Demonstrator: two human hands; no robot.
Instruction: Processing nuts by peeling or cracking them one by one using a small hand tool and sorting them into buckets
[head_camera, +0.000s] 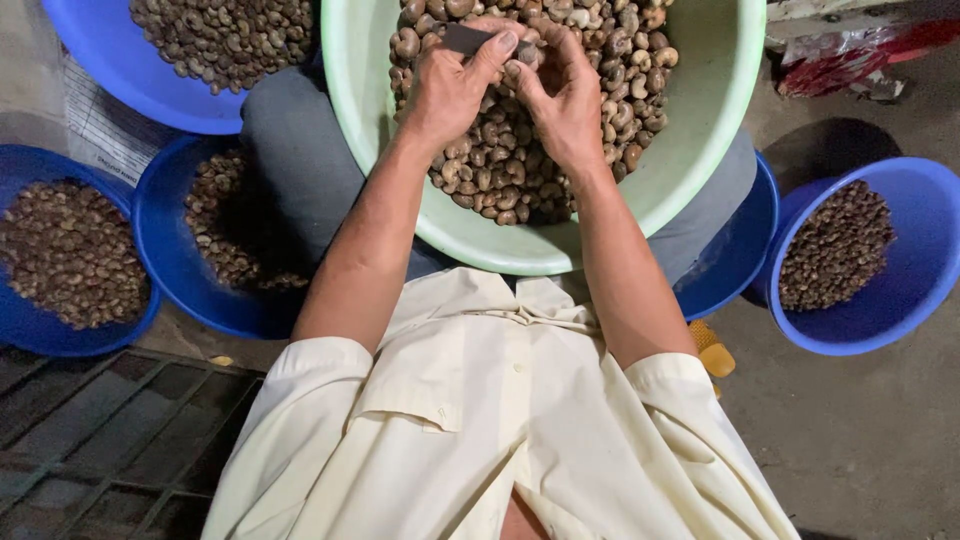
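A pale green basin (705, 140) rests on my lap, filled with brown cashew nuts in their shells (500, 170). Both my hands meet over the pile at the basin's far side. My left hand (445, 90) grips a small dark flat blade (465, 38) between thumb and fingers. My right hand (565, 95) pinches a single nut (526, 52) right against the blade's tip. Cream shirt sleeves cover my upper arms.
Blue basins of nuts ring me: one at top left (95, 60), two at left (15, 170) (155, 240), one at right (905, 290), another behind my right knee (740, 260). A metal floor grate (100, 440) lies lower left; crumpled red-and-white wrapping (850, 50) upper right.
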